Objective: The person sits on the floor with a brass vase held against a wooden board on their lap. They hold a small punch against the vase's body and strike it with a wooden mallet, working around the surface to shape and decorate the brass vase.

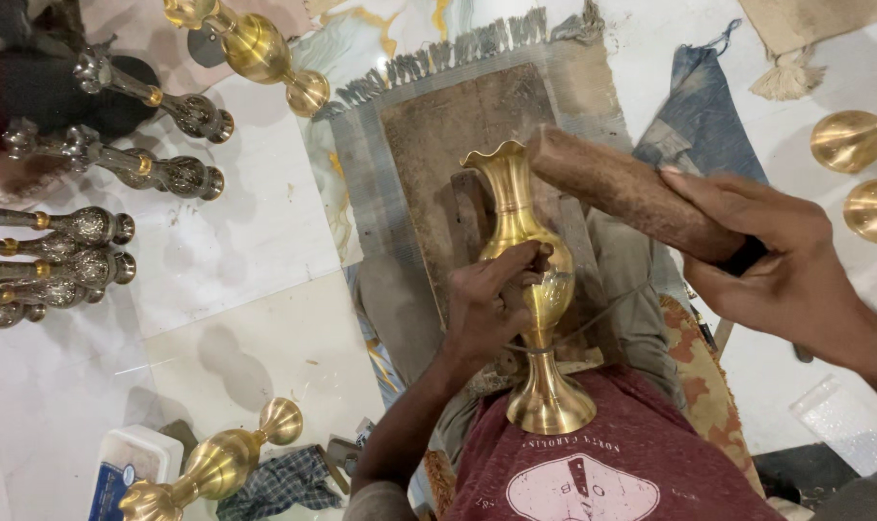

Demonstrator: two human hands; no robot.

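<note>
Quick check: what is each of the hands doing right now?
Left hand: closed against the brass vase, gripping something small I cannot identify.
Right hand: closed on a wooden mallet.

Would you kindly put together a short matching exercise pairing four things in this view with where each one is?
Things:
1. brass vase
2. wooden mallet
3. silver-toned vases
4. white tub

Places:
A. lying in a group at the left edge
B. gripped in the right hand
C. on the floor at the bottom left
D. centre, steadied by the left hand

Pairs: 1-D, 2-B, 3-A, 4-C
</note>
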